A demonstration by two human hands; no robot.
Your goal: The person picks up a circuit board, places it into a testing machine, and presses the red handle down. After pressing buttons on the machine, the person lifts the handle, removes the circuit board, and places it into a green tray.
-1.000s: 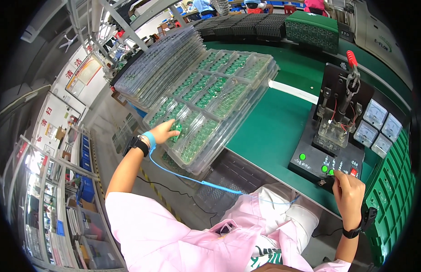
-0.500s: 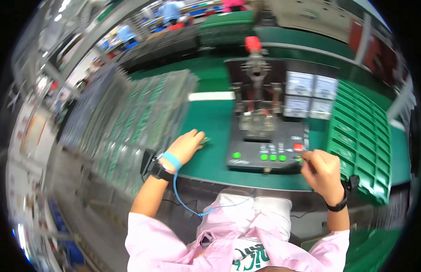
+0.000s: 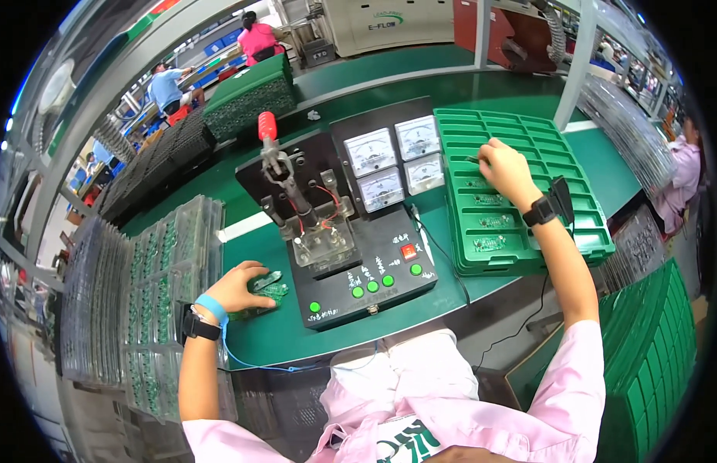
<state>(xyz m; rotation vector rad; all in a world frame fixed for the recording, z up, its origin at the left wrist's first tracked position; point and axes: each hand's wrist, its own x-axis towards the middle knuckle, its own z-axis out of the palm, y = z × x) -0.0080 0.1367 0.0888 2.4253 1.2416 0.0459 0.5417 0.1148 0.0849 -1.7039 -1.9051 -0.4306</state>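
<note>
My right hand is over the green compartment tray, its fingers pinching the end of a small circuit board above a left-column slot. Several circuit boards lie in the slots nearer me. My left hand rests low over the green mat, thumb and fingers curled around a few small green circuit boards. Between my hands stands a black test fixture with green buttons, a clear block and a red-handled toggle clamp. The clamp handle points up.
Clear blister trays holding boards are stacked at the left. Four-dial meters stand behind the fixture. Black trays and a green crate line the back. More green trays are low at right; a blue wrist cord trails from my left wrist.
My right hand has left the fixture's right-hand button and moved right and away to the green tray, now with a board in it. The view has turned right; my left hand stays beside the fixture.
</note>
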